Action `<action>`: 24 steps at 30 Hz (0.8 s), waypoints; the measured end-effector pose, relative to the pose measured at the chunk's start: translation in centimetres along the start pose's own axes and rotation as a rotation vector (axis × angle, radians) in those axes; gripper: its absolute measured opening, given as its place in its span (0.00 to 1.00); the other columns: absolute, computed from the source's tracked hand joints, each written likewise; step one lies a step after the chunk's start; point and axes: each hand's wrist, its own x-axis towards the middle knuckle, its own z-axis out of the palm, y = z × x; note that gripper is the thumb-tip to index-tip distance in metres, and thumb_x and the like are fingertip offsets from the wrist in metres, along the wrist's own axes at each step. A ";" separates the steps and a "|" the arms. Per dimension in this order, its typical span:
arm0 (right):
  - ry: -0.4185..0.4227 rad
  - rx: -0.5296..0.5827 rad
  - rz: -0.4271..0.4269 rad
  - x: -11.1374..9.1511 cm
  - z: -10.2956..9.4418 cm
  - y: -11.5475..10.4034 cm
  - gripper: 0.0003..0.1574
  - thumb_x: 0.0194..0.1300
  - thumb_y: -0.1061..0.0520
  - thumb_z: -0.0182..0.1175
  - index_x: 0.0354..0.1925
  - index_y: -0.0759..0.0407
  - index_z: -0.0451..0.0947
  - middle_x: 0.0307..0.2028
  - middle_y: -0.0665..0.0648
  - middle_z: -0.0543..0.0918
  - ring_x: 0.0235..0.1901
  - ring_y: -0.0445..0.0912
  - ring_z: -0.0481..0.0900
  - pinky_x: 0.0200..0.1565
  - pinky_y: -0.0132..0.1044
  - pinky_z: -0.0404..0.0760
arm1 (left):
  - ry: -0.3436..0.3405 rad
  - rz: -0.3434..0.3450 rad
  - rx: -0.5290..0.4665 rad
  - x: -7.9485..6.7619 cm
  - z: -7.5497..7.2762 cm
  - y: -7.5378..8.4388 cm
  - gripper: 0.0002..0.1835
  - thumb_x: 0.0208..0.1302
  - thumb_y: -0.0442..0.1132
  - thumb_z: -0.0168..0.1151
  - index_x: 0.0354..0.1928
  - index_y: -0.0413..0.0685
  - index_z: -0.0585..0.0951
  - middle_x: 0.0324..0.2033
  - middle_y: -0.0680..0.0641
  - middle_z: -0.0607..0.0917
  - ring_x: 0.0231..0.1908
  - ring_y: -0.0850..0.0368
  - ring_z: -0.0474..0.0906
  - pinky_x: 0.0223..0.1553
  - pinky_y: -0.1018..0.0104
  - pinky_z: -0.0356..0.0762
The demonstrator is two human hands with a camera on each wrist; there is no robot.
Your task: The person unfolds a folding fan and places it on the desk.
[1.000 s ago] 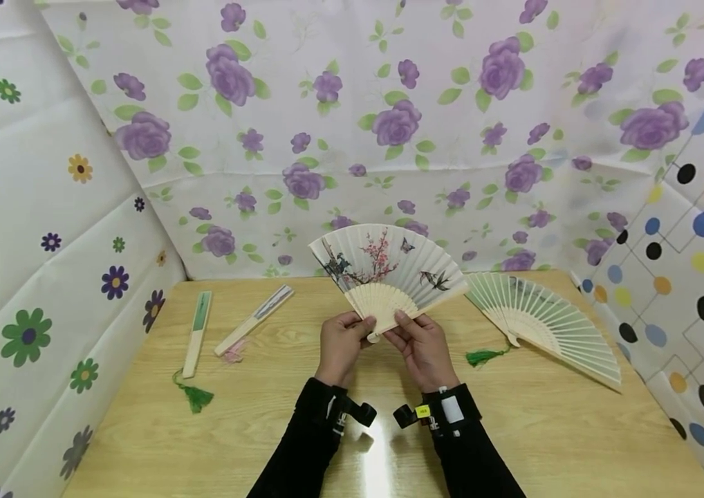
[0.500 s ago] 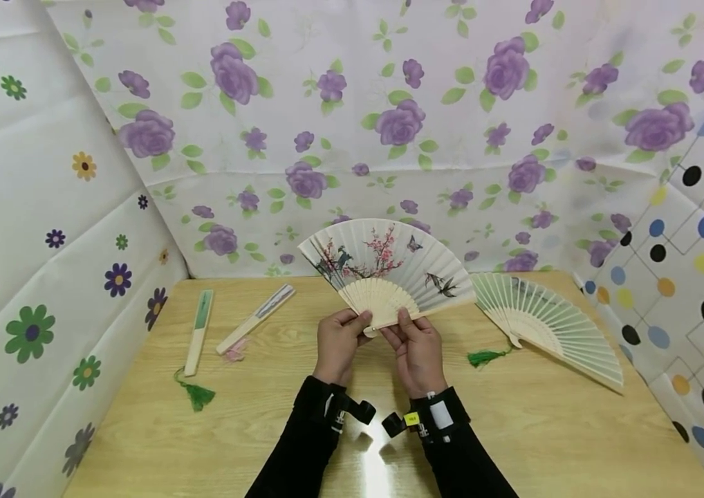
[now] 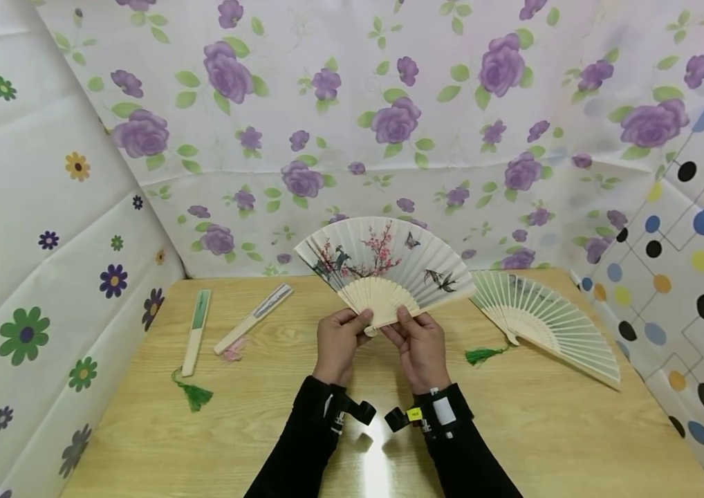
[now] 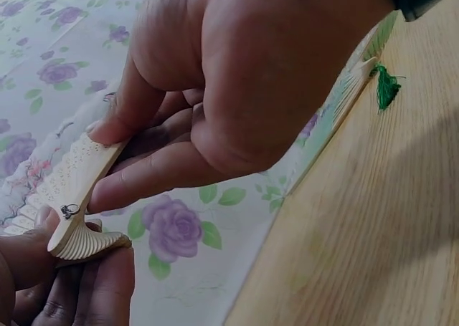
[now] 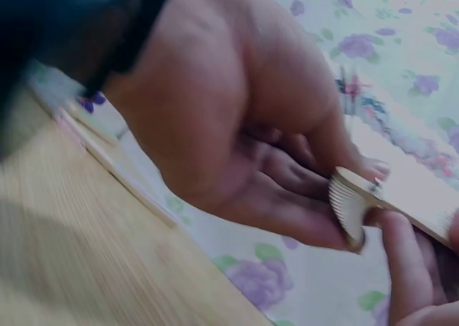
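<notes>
Both hands hold up a spread folding fan (image 3: 383,266), off-white with pink blossoms, birds and a butterfly, its painted side facing me. My left hand (image 3: 337,342) pinches the fan near its pivot end, thumb in front. Along the lower right outer stick, my right hand (image 3: 422,349) grips with the thumb over the front and fingers behind. In the left wrist view a small metal pivot pin shows on the ivory ribs (image 4: 79,168), between both hands. The right wrist view shows the rib ends (image 5: 348,204) fanned out under the left hand's fingers.
A pale green fan (image 3: 551,325) lies spread at the right, with a green tassel (image 3: 483,355). At the left lie a folded green fan (image 3: 196,332) with a green tassel (image 3: 195,394) and a folded grey-and-white fan (image 3: 254,319) with a pink tassel (image 3: 234,350). Flowered cloth (image 3: 352,124) hangs behind the table (image 3: 252,422).
The held fan has spread a little wider, its left edge moving left and its right edge slightly right. Both hands keep their grip. The fans on the table stay where they were.
</notes>
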 end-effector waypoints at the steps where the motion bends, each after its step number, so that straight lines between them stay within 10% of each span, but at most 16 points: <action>1: 0.014 0.018 -0.008 0.0 0.2 0.1 0.15 0.89 0.61 0.58 0.62 0.62 0.89 0.42 0.54 0.96 0.41 0.42 0.96 0.51 0.33 0.96 | 0.002 0.003 -0.002 0.0 0.0 0.1 0.11 0.79 0.31 0.73 0.49 0.23 0.90 0.31 0.53 0.89 0.32 0.65 0.88 0.35 0.74 0.89; 24: 0.033 0.023 -0.041 -0.7 0.7 0.1 0.25 0.90 0.56 0.58 0.74 0.69 0.79 0.47 0.54 0.95 0.45 0.42 0.97 0.55 0.34 0.95 | 0.020 0.008 -0.076 -0.5 0.4 0.1 0.10 0.79 0.31 0.73 0.44 0.24 0.90 0.30 0.52 0.88 0.32 0.62 0.88 0.36 0.71 0.91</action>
